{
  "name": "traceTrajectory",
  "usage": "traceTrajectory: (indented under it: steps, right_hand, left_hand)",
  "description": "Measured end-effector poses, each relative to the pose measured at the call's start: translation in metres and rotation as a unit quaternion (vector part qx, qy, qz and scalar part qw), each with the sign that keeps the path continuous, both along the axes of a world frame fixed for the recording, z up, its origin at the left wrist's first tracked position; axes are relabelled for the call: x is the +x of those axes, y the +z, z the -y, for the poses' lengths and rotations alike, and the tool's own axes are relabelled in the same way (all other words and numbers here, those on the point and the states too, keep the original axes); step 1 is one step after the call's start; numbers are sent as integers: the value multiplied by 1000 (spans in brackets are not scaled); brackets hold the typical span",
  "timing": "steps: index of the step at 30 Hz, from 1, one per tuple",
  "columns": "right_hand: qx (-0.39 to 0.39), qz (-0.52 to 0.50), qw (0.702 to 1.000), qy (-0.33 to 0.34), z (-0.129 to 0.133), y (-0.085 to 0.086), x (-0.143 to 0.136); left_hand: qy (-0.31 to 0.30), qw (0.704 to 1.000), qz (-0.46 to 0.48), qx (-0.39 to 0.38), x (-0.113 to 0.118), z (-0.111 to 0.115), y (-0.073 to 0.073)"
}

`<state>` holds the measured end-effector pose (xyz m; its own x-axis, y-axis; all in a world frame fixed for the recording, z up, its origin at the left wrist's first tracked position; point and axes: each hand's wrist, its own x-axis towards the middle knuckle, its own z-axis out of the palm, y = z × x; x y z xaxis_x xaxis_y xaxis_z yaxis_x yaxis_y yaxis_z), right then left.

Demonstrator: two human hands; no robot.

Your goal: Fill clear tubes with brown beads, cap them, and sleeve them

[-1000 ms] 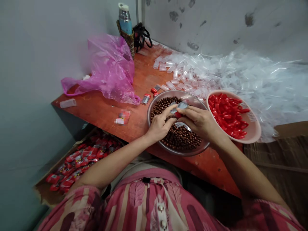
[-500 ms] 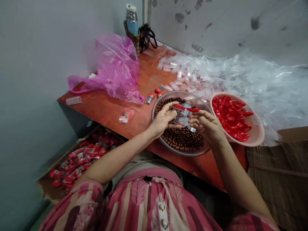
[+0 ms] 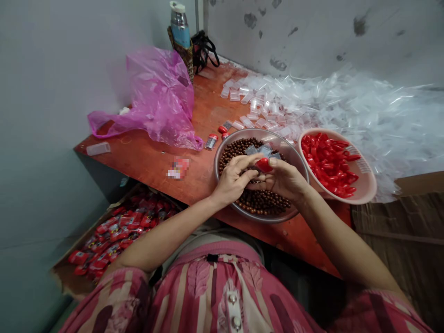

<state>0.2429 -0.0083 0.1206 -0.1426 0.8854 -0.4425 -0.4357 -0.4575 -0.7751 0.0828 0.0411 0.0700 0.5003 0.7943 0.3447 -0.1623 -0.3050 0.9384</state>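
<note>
Over a metal bowl (image 3: 258, 221) full of brown bead strings (image 3: 265, 201), my two hands meet around a small red-capped plastic case (image 3: 264, 164). Only its red cap shows clearly; my fingers cover the body. My left hand (image 3: 236, 178) is closed at its left side, with the fingertips pressed together. On the other side my right hand (image 3: 282, 178) grips it, thumb near the cap and fingers curled beneath. Several clear plastic pieces (image 3: 265, 151) lie on the beads just behind my hands.
Right of the bowl stands a pink basket (image 3: 369, 185) of red caps (image 3: 328, 164). Clear plastic cases (image 3: 347, 106) are heaped behind. A pink bag (image 3: 159, 97), a bottle (image 3: 180, 30) and finished-looking red-capped cases (image 3: 211, 141) are leftward. Below is a box of red packs (image 3: 121, 231).
My hands have drawn together and turned the case, so its cap no longer lies lengthwise in view. My right hand moved left and closed around it. The view shifted slightly.
</note>
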Motion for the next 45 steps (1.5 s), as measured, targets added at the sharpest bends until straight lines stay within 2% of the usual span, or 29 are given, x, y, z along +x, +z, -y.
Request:
traceTrajectory:
  steps: [7, 12, 14, 16, 19, 21, 23, 25, 28, 30, 33, 36, 40, 43, 45]
  right_hand:
    - [33, 11, 998, -44, -8, 0, -19]
    - [43, 38, 991, -122, -13, -5, -35]
    - [42, 32, 992, -113, -15, -7, -37]
    - [37, 33, 996, -72, -16, -7, -34]
    - [39, 67, 997, -18, -16, -2, -18]
    - [71, 130, 988, -46, -14, 2, 0]
    - [117, 241, 958, -99, -10, 5, 21]
    - [149, 387, 903, -113, -4, 4, 41]
    - [171, 579, 797, -15, 3, -2, 61]
    - [195, 649, 732, 72, 4, -6, 64]
    - [209, 706, 661, 144, 2, -11, 51]
    - [145, 768, 609, 137, -5, -16, 26]
    - [95, 819, 549, 134, -17, -24, -6]
    - [95, 829, 527, 163, -24, -27, -12]
    - [107, 823, 527, 185, -22, -24, -6]
  left_hand:
    - [-10, 999, 30, -11, 2, 0, -6]
    - [20, 999, 26, -2, 2, -1, -7]
    - [30, 999, 17, -15, 3, -2, -7]
    - [21, 998, 31, -50, 4, -4, -4]
    - [6, 992, 78, -97, 3, -12, 3]
    - [37, 990, 102, -87, -2, -26, 6]
    - [85, 988, 112, -63, -9, -51, 4]
    - [119, 987, 90, -52, -16, -84, -6]
    - [178, 983, 34, -30, -22, -138, -30]
    - [203, 979, 0, -30, -22, -166, -43]
    - [215, 976, -29, -16, -18, -180, -50]
    - [201, 979, -36, 23, -13, -162, -40]
    - [162, 984, -46, 67, -11, -107, -14]
    - [114, 989, -58, 79, -14, -67, 2]
    - [85, 993, -51, 65, -16, -47, 8]
